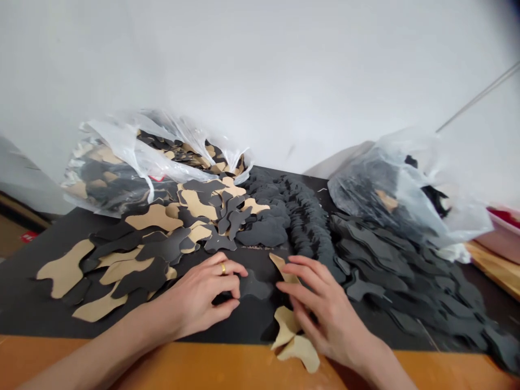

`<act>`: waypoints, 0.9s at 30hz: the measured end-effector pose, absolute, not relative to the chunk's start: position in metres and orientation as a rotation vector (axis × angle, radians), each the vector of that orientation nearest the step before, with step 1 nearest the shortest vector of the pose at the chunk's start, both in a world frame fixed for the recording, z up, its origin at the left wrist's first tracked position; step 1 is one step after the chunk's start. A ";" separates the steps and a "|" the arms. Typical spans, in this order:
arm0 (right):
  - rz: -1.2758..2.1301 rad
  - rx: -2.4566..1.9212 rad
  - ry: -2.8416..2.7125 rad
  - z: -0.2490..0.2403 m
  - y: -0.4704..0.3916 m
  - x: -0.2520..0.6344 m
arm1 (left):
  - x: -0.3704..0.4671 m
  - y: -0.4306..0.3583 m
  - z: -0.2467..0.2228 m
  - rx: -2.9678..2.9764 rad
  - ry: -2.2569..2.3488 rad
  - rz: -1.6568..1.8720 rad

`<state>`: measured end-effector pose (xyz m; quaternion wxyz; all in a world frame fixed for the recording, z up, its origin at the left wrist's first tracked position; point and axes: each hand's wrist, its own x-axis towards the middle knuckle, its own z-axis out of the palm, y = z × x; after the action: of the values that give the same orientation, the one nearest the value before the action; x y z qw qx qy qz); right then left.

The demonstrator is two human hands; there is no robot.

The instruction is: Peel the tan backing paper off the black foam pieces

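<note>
My left hand [207, 295] is low over the dark mat, its fingers curled and thumb drawn in, a ring on one finger. Its tips close on the near end of a flat dark cut-out piece [257, 286]. Opposite it, my right hand [325, 306] has its fingers stretched and apart, tips over a tan cut-out piece [280, 264] that they partly cover. Its thumb is mostly hidden. Below these fingers, a tan piece [285, 326] and another tan piece [301, 351] overlap at the mat's front edge.
Mixed tan and dark pieces [158, 252] are heaped left, before an open clear plastic bag [117, 168] of more. Overlapping rows of dark pieces [306, 216] run toward the wall. Dark pieces [406, 271] spread right, below another plastic bag [398, 184]. A pink container [506, 230] stands far right.
</note>
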<state>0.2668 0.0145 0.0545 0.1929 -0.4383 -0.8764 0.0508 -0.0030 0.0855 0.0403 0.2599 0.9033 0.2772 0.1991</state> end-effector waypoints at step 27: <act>0.644 -1.354 -1.913 0.034 -0.014 0.235 | -0.002 0.088 0.015 2.512 0.706 0.574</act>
<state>0.2351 -0.0144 0.0343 0.3479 -0.5223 -0.7380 0.2482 -0.0015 0.0878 0.0148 0.2329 0.9143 0.2569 0.2091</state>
